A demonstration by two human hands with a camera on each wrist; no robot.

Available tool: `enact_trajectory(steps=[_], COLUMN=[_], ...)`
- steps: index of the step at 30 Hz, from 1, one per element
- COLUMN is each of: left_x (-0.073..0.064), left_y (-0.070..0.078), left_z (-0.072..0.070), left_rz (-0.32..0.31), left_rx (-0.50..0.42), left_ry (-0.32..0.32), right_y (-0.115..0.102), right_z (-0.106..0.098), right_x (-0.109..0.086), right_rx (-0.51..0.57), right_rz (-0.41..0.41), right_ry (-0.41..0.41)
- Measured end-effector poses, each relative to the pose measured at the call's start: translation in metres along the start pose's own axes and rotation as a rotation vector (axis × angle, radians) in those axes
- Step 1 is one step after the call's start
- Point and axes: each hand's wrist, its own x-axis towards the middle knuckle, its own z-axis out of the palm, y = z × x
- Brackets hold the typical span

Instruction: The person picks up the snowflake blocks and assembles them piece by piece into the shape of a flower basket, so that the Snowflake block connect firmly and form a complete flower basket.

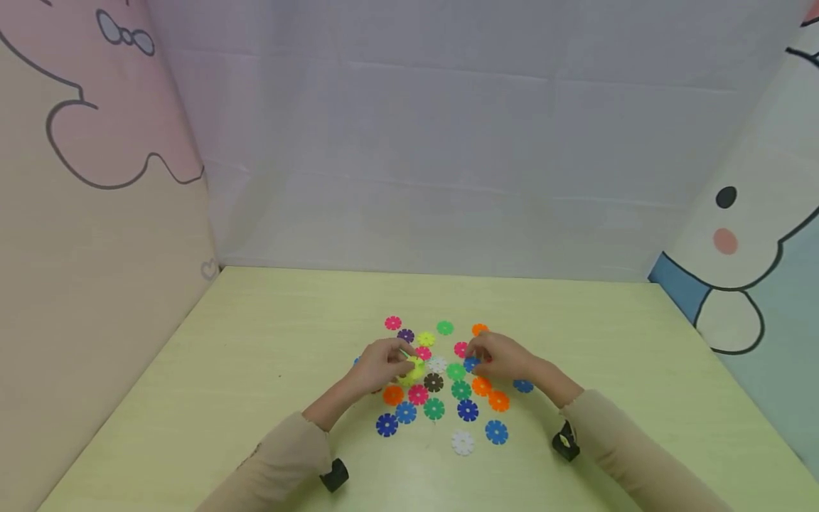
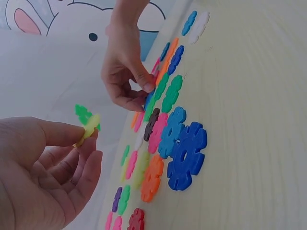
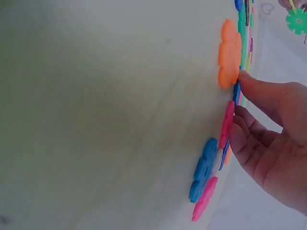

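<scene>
My left hand [image 1: 382, 366] pinches a yellow notched plastic snowflake disc [image 2: 89, 129] between thumb and fingertips, above the table. A green snowflake disc [image 2: 82, 114] is joined to it edgewise and also shows in the right wrist view as a green disc [image 3: 297, 21]. On the right side of the scattered pieces, my right hand [image 1: 505, 357] has thumb and fingers around a blue snowflake disc [image 1: 471, 364] at the tabletop. In the right wrist view, the fingers partly cover that blue disc [image 3: 236, 93]; an orange disc [image 3: 230, 55] and a pink disc [image 3: 227, 124] lie close by.
Several more snowflake discs lie flat on the pale table [image 1: 224, 398], among them a brown disc [image 1: 434, 382], a white disc [image 1: 463, 442] and a dark blue disc [image 1: 387, 424]. A white sheet [image 1: 435, 142] hangs behind, with printed panels at both sides.
</scene>
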Motion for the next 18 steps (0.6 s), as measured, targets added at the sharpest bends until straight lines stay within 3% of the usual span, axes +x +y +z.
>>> enact_trajectory(steps=[5,10,14,18], left_x=[-0.001,-0.001,0.007,0.008], left_y=[0.002,0.008,0.009,0.018], left_z=[0.002,0.006,0.011,0.013], left_rz=[-0.014,-0.032,-0.044,-0.045], left_rx=[-0.131,-0.226,-0.306,-0.316], left_ry=[0.004,0.004,0.037,0.085], right_y=[0.001,-0.004,-0.019,-0.043], right_z=[0.003,0.003,0.004,0.003], right_x=[0.003,0.003,0.001,0.004], right_rx=[0.047,0.073,0.168,0.266], right_rz=[0.006,0.012,-0.07,-0.223], right_ry=[0.011,0.086,0.235,0.42])
